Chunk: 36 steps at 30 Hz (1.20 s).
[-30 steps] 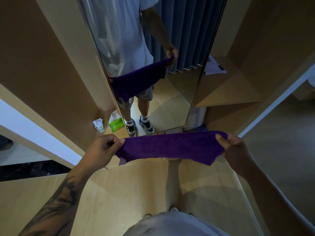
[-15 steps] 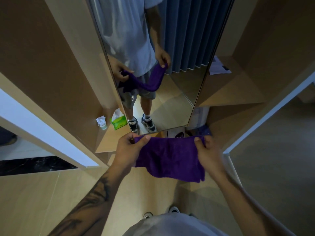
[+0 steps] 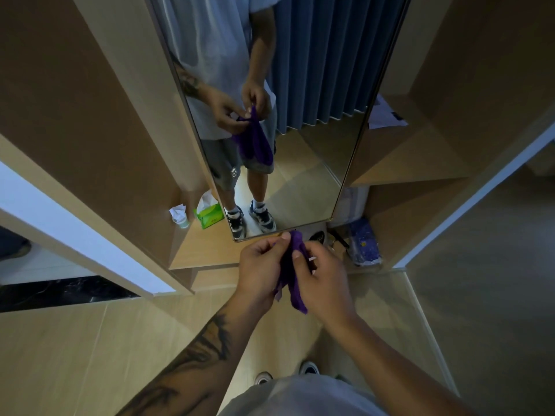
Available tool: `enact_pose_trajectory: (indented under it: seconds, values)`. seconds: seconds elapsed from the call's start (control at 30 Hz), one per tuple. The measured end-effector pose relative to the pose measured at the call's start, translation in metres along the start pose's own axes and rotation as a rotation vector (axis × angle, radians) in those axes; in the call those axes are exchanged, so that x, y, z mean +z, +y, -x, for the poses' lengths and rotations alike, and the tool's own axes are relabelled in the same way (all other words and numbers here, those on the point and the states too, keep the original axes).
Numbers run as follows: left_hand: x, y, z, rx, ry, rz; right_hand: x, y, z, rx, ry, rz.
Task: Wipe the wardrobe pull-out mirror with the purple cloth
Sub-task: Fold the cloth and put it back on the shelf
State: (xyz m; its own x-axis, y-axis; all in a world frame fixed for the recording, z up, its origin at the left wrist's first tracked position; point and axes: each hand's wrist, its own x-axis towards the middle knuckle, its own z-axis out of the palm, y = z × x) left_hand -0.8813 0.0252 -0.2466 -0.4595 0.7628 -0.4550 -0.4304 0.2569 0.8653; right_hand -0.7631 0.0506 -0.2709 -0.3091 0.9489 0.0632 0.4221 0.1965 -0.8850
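Both hands, left hand (image 3: 260, 271) and right hand (image 3: 322, 283), pinch purple cloth (image 3: 292, 274) bunched between them; mirror (image 3: 315, 163) at 12 o'clock, long axis vertical, equally near.

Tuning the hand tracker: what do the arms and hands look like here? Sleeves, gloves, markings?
Both hands are bare, no gloves: left hand, right hand. Both forearms are uncovered, no sleeves showing. The left forearm carries dark tattoo markings; the right forearm is unmarked. No watch or rings show.
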Motion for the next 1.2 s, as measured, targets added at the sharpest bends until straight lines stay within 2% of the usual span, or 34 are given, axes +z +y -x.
enact_pose_trajectory:
  seconds: [0.13, 0.2, 0.37, 0.43, 0.53, 0.6, 0.73, 0.83, 1.03, 1.2]
  values:
    - [-0.001, 0.008, 0.000, -0.035, -0.054, 0.108, 0.002, 0.001, 0.009, -0.072, -0.078, 0.061]
    - [-0.002, 0.012, 0.001, 0.011, -0.124, 0.109, 0.002, -0.001, 0.010, -0.111, -0.114, 0.059]
    - [-0.011, 0.022, -0.001, 0.146, -0.182, -0.059, -0.009, -0.003, 0.010, -0.101, -0.217, -0.162]
    - [-0.018, 0.030, -0.004, 0.199, -0.245, -0.158, -0.015, 0.003, 0.011, -0.075, -0.158, -0.189]
    - [-0.028, 0.044, -0.004, 0.241, -0.407, -0.227, -0.024, 0.011, 0.006, 0.055, -0.033, -0.224]
    - [-0.034, 0.054, -0.001, 0.259, -0.498, -0.233, -0.031, 0.013, -0.003, 0.187, -0.021, -0.299]
    - [-0.044, 0.067, 0.001, 0.249, -0.598, -0.207, -0.043, 0.018, -0.019, 0.362, -0.258, -0.581]
    - [-0.048, 0.066, 0.002, 0.233, -0.563, -0.143, -0.044, 0.020, -0.015, 0.284, -0.339, -0.498]
    - [-0.052, 0.054, 0.002, 0.156, -0.386, -0.020, -0.042, 0.015, -0.010, 0.249, -0.121, -0.596]
    - [-0.045, 0.040, 0.002, 0.192, -0.240, -0.155, -0.051, 0.002, -0.015, 0.172, -0.007, -0.319]
